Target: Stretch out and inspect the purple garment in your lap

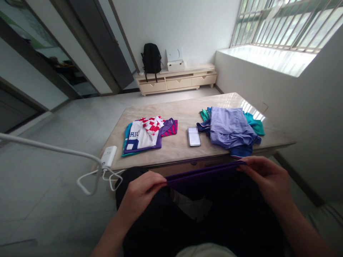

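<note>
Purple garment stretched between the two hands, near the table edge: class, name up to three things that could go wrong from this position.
1. The purple garment is pinched only at its ends by the left hand and right hand; a loose pinch could let one end drop onto the lap.
2. The lavender pile overhangs the table edge just above the right hand; a lift could snag it.
3. The white device sits at the table's edge with its cable dangling; a tug could pull it off.

A blurred patch hides the small object (194, 136) on the surface (182, 110). The shirt (142, 135) lettering is cut off by folds.
</note>
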`<action>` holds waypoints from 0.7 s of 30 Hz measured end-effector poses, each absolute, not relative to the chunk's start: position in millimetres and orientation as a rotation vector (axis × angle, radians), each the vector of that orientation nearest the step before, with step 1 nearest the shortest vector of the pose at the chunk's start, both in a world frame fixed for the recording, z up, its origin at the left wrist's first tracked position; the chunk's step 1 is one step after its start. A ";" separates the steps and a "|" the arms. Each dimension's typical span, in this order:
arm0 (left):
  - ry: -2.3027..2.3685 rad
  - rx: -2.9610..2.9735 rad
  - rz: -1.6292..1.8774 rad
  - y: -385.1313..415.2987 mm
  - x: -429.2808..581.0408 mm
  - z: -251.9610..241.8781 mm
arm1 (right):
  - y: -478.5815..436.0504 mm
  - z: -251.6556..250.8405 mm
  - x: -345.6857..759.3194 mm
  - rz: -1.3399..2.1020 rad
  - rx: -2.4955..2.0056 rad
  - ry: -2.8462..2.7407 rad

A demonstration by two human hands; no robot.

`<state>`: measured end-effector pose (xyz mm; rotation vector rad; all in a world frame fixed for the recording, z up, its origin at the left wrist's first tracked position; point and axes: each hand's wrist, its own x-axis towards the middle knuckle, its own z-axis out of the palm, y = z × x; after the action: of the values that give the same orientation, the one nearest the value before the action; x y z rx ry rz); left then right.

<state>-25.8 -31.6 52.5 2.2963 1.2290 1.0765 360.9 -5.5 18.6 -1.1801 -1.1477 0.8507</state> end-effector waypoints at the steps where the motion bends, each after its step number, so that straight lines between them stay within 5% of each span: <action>1: 1.227 2.302 1.075 -31.2 -26.2 52.8 | -5.8 19.2 360.5 0.848 -1.184 -1.150; 13: 1.316 2.369 0.915 -31.4 -27.8 59.6 | -4.6 19.5 365.5 0.841 -1.290 -1.276; 21: 1.222 2.119 0.694 -34.1 -39.0 112.3 | -11.9 58.6 368.5 0.903 -1.140 -1.542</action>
<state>-39.0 -34.1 112.3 2.1187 1.2223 0.6940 368.5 -11.9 58.6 -1.1405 -1.5422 0.9034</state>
